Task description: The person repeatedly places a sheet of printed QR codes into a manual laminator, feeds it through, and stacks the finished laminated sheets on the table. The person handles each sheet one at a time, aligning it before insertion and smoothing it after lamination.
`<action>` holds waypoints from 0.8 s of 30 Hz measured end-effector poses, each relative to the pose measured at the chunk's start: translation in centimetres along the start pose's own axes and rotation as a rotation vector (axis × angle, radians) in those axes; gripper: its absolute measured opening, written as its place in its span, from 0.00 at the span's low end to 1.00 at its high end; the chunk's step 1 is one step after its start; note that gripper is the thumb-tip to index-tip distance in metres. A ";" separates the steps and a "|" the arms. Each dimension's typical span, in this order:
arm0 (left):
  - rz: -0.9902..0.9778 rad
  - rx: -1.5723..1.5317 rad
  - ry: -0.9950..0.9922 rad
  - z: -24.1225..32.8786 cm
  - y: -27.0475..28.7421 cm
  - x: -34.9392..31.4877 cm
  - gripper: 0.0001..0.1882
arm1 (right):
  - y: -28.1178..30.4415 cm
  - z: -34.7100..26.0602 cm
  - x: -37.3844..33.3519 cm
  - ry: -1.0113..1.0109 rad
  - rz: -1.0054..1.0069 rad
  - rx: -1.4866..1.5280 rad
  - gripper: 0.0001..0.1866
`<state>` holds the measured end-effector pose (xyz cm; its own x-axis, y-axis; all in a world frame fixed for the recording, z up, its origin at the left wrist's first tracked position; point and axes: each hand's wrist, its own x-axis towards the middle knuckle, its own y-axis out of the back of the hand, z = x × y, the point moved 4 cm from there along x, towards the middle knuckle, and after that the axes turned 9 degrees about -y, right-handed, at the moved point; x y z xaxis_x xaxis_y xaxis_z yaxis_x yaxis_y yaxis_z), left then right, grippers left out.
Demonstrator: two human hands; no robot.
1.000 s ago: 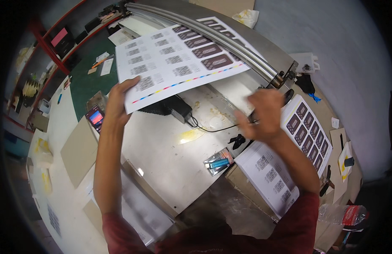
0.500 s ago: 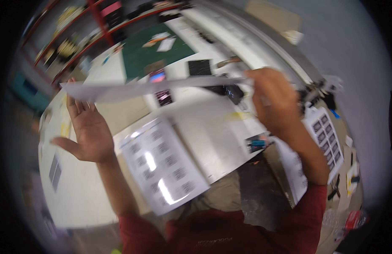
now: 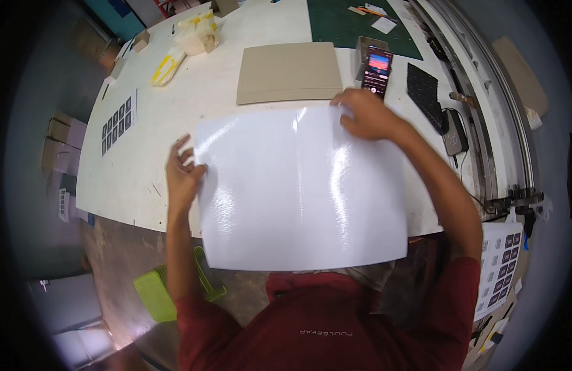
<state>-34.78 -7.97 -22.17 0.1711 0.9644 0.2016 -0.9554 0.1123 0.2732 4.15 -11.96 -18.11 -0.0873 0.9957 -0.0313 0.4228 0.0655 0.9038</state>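
A large glossy white sheet (image 3: 273, 179) spreads in front of me, its near edge hanging past the table's front edge. It looks blank on top, with bright light streaks. My right hand (image 3: 367, 116) is closed at the sheet's far right corner, pinching it. At the sheet's left edge is my left hand (image 3: 186, 174), its fingers bent but apart and the thumb touching the edge. Whatever lies under the sheet is hidden. Just beyond it lies a grey-beige board (image 3: 289, 74).
A lit phone (image 3: 377, 71) leans against a block behind my right hand. A black textured piece (image 3: 424, 93) and a small digital device (image 3: 454, 133) lie to the right. Printed label sheets (image 3: 118, 123) (image 3: 501, 266) are at both sides. A green mat (image 3: 335, 25) and yellow-white bags (image 3: 196, 34) lie farther back.
The glossy sheet has come down from nearly edge-on to spread out before me. My left hand has turned from a raised palm to the sheet's left edge. The view has shifted.
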 end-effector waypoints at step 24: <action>-0.541 0.423 -0.706 3.5 -14.4 -10.9 0.25 | -5.4 1.7 8.8 -0.149 -0.024 -0.163 0.23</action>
<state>-22.06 -20.94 -25.03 0.7958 0.4284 0.4280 -0.5645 0.2691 0.7803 2.65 -3.41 -24.05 0.0442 0.9935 -0.1050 0.2698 0.0894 0.9588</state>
